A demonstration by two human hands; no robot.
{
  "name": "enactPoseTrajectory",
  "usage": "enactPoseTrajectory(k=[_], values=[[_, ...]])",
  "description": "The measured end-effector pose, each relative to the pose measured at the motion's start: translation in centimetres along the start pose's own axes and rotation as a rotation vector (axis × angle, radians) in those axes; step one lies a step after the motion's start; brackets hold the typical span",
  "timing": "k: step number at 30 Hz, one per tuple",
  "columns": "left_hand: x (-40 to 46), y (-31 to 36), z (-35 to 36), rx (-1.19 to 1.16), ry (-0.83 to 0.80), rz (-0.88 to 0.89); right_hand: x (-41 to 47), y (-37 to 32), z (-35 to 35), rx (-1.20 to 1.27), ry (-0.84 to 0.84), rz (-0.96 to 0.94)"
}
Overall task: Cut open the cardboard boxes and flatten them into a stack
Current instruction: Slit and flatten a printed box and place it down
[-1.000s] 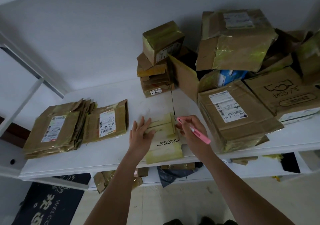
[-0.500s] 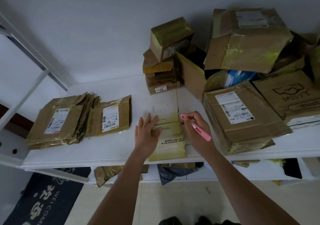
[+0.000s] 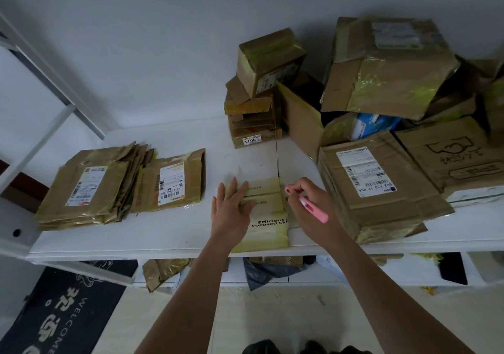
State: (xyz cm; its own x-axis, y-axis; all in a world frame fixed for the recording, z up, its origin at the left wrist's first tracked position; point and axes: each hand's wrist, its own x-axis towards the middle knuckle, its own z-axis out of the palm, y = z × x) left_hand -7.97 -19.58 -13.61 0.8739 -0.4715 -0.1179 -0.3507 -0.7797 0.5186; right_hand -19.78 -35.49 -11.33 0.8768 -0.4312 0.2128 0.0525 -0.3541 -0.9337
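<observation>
We were mid-cut on the small box (image 3: 266, 211), which lay flat on the tabletop (image 3: 169, 233) between our two hands, near the front edge. By our read, the tape along its right side was the seam being opened; the blade tip itself was hidden behind our fingers, so we couldn't tell whether it was in the tape.

Our left hand (image 3: 231, 211) lay spread on the box's left half, fingers straight and pressing down to pin it. Our right hand (image 3: 306, 203) sat just at the box's right edge, fingers curled tight around the pink cutter (image 3: 313, 210), its tail pointing back toward us and to the right.

Well off to the left of the left hand sat the flattened stack (image 3: 90, 187), with one more flat piece (image 3: 170, 181) leaning against its near side. Just right of the right hand stood a labelled box (image 3: 379, 190), and beyond both hands, more uncut boxes (image 3: 387, 64) were heaped against the wall.

Next, we judged, the cutter had to run the length of that seam while the left hand kept the box from sliding; then the flaps could be pushed flat and the piece carried over to the stack.
</observation>
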Motion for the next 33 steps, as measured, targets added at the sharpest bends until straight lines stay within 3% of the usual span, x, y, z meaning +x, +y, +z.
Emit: enactPoseTrajectory(k=[20, 26, 31, 33], values=[[-0.4, 0.2, -0.2, -0.069, -0.022, 0.025, -3.0, -0.4, -1.5, -0.065, -0.076, -0.029], [-0.5, 0.2, -0.4, -0.082, 0.005, 0.028, -0.1, -0.2, -2.1, -0.027, 0.106, 0.084], [-0.9, 0.7, -0.7, -0.073, 0.033, 0.091, 2.3, 0.5, 0.2, 0.043, 0.085, 0.117], [-1.2, 0.9, -1.2, -0.097, 0.082, 0.041, 1.5, 0.8, 0.9, 0.063, 0.119, 0.067]])
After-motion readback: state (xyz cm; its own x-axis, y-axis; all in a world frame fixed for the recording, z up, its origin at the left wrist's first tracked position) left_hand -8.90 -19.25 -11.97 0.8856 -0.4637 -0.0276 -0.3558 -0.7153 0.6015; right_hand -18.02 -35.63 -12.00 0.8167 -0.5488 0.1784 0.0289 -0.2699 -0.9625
